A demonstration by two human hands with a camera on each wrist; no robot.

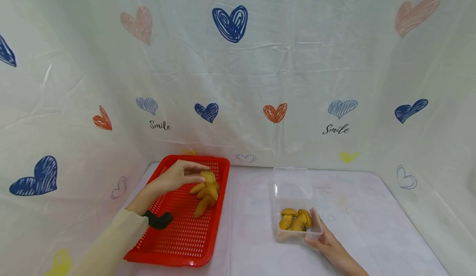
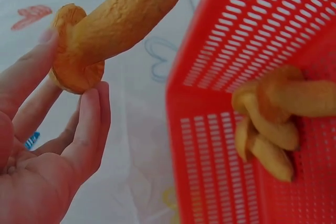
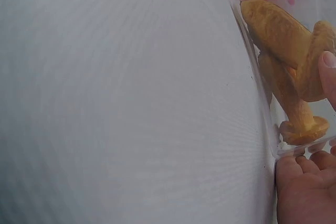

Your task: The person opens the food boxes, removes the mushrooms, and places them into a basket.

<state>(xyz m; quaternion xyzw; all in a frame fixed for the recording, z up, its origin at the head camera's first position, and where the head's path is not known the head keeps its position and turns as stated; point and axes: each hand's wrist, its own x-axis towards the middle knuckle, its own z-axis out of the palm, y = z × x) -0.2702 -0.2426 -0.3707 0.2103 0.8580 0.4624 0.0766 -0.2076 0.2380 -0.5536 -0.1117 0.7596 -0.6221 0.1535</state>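
Note:
My left hand (image 1: 177, 177) pinches a yellow-brown mushroom (image 2: 123, 22) by its cap, between thumb and fingers. In the left wrist view its stem points up and away from the palm, and it is raised above the basket's rim. Below the hand is a red perforated basket (image 1: 202, 259), where several more mushrooms (image 1: 202, 208) lie in a small heap on the far right side. My right hand (image 1: 328, 246) grips the right front corner of a clear plastic box (image 1: 291, 238). Inside that box lie several mushrooms (image 3: 278, 32), some partly hidden behind my thumb in the right wrist view.
The box's hinged clear lid (image 1: 293, 184) stands open toward the back. A white cloth (image 1: 253, 222) with faint prints covers the table. Behind it hangs a white curtain (image 1: 245, 82) with hearts. A dark band (image 1: 160, 220) is on my left wrist.

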